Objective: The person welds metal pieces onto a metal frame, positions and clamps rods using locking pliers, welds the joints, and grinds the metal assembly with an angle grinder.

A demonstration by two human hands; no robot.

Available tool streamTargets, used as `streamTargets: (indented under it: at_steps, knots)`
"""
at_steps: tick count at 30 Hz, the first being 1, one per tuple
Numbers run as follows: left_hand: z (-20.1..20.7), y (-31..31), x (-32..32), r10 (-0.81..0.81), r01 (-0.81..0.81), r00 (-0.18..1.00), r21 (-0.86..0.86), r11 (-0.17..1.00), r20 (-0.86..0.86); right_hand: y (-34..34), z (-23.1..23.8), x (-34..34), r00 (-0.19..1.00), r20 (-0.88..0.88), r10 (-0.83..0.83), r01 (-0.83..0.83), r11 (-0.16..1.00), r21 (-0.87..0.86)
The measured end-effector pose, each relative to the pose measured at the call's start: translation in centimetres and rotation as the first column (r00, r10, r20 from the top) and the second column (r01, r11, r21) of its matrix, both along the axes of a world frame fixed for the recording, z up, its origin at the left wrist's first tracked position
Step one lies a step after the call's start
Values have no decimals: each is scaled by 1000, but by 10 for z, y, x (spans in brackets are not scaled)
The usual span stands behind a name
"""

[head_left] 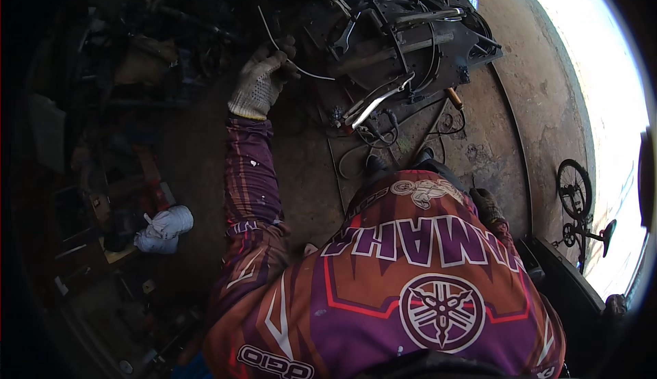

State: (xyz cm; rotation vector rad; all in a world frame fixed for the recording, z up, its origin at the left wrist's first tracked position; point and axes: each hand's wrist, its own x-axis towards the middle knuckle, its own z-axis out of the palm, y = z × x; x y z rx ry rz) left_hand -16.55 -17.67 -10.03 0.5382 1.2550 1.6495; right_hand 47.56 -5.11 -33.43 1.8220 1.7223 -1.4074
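My left hand (263,81), in a pale knitted work glove, is raised near the left end of a dark metal work table (438,64). Its fingers are curled around a thin, light-coloured bent rod (268,29), which runs up past the hand at one end. The other end curves right toward the table's edge. Low at my right side, my gloved right hand (486,204) hangs by my hip; its fingers are too dark to make out. On the table lie an open-ended wrench (345,35), metal bars (428,16) and a shiny curved metal piece (376,105).
Cables (438,133) and a tool with an orange-brown handle (454,98) hang below the table near my feet. A bundled white cloth (164,228) lies among dark clutter at left. At right stands a bicycle (578,204) near the bright opening.
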Motion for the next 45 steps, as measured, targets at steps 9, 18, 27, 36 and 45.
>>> streamTargets:
  at_steps: [9, 18, 27, 36, 45]
  knots:
    - [-32, -7, 73, 166, -216, 876, 60, 975, 452, 84, 74, -128, 924, -374, 83, -93, 996, -7]
    - [-47, -8, 111, 454, -438, 878, -127, 890, 150, 104, 77, -151, 792, -540, 285, -271, 956, 108]
    - [-50, 10, 121, 373, -337, 919, -232, 912, 128, 58, 172, -226, 705, -577, 413, -409, 901, 145]
    - [-47, 24, 106, 249, -148, 952, -443, 884, 178, -26, 148, -291, 684, -726, -67, 18, 997, -76]
    - [-59, 31, 103, 57, 36, 977, -427, 904, 203, -76, 139, -322, 677, -710, -194, 257, 966, -19]
